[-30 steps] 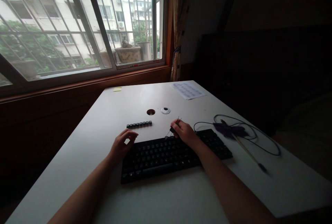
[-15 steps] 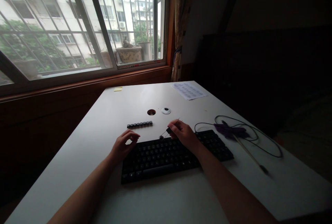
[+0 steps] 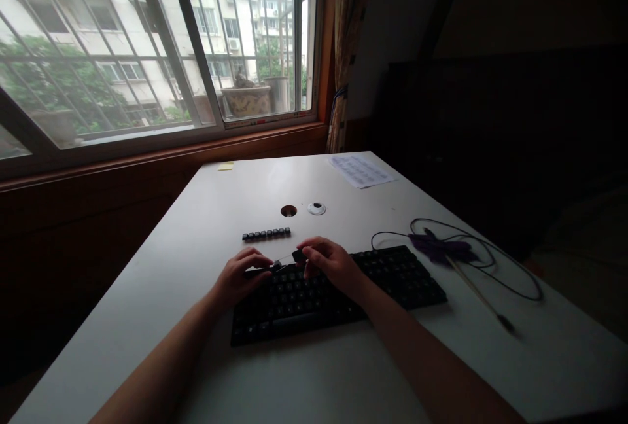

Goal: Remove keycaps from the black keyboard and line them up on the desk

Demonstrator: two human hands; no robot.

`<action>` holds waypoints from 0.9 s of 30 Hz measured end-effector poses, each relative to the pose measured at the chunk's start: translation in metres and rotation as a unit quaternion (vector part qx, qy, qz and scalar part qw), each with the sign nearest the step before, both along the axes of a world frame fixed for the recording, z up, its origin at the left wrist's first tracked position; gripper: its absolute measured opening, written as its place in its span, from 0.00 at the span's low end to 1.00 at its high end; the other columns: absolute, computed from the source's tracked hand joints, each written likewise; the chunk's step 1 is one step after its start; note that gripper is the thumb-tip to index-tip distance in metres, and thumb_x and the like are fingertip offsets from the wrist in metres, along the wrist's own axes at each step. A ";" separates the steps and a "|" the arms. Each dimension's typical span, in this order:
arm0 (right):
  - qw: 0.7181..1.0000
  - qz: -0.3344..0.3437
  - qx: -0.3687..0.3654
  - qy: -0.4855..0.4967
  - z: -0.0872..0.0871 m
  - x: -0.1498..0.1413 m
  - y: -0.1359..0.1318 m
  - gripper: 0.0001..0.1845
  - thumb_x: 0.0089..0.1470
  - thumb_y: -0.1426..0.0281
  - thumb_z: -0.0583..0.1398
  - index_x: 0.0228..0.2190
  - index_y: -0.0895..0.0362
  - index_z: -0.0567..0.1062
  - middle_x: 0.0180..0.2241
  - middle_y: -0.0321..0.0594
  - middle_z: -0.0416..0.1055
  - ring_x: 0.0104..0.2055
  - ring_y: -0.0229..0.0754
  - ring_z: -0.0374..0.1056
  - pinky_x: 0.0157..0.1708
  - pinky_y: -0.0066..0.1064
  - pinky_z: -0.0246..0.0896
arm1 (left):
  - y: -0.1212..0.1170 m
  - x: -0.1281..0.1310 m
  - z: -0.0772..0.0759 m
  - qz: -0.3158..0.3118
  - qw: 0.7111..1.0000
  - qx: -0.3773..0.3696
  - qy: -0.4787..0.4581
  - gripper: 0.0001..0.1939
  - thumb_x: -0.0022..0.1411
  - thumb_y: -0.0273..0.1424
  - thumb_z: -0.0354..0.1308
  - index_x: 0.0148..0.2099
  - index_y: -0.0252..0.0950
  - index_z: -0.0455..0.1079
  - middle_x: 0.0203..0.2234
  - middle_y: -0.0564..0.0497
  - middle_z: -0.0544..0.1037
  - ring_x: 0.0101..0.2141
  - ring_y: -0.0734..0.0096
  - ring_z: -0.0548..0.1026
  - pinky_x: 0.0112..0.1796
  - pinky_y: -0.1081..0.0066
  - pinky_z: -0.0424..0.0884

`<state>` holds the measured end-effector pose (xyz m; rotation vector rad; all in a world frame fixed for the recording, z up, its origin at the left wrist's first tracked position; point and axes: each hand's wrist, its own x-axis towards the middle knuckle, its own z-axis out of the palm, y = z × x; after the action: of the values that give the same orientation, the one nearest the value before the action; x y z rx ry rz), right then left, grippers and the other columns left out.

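A black keyboard (image 3: 304,301) lies across the white desk under both hands. My right hand (image 3: 330,262) is closed on the dark handle of a wire keycap puller (image 3: 297,256), above the keyboard's upper rows. The thin wires point left to a black keycap (image 3: 277,265) at their end. My left hand (image 3: 243,277), over the keyboard's upper left corner, has thumb and fingers closed at that keycap; its fingers partly cover it. Just behind the hands stands a row of several loose black keycaps (image 3: 267,234).
A cable (image 3: 520,294), a dark purple cloth (image 3: 441,248) and a thin brush-like stick (image 3: 478,293) lie at the right. Beyond are a desk hole (image 3: 289,211), its round white cover (image 3: 316,209), printed paper (image 3: 363,171) and a yellow note (image 3: 226,166).
My right hand has moved left with the keycap puller and the keycap at its wires. My left hand has moved slightly right and closed its fingers at the keycap.
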<state>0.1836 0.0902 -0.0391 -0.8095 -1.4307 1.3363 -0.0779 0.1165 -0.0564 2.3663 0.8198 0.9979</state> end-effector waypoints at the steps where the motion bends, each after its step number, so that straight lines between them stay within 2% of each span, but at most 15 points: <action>1: 1.000 0.006 -0.003 0.000 -0.001 -0.001 -0.001 0.15 0.58 0.59 0.60 0.41 0.57 0.72 0.30 0.39 0.77 0.24 0.35 0.72 0.26 0.28 0.69 | 0.000 0.000 0.000 0.000 1.000 0.000 0.000 0.08 0.62 0.30 0.61 0.44 0.36 0.74 0.35 0.47 0.75 0.36 0.67 0.74 0.37 0.67 0.73; 13: 1.000 0.015 0.004 -0.016 -0.006 -0.005 -0.003 0.15 0.58 0.60 0.60 0.43 0.57 0.73 0.31 0.40 0.77 0.24 0.35 0.72 0.27 0.28 0.69 | -0.001 0.000 0.002 -0.002 1.000 -0.017 -0.004 0.06 0.62 0.30 0.61 0.42 0.35 0.74 0.34 0.47 0.75 0.35 0.67 0.74 0.37 0.66 0.72; 27: 0.999 0.009 0.010 -0.031 -0.003 -0.008 -0.005 0.16 0.58 0.59 0.59 0.42 0.57 0.73 0.31 0.39 0.77 0.24 0.34 0.72 0.26 0.27 0.68 | -0.002 0.001 0.003 0.000 1.000 -0.013 0.001 0.06 0.63 0.31 0.59 0.40 0.35 0.73 0.33 0.47 0.74 0.35 0.67 0.73 0.36 0.67 0.72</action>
<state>0.1758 0.0852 -0.0420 -0.8330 -1.5010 1.3180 -0.0770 0.1145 -0.0530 2.3461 0.8276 0.9796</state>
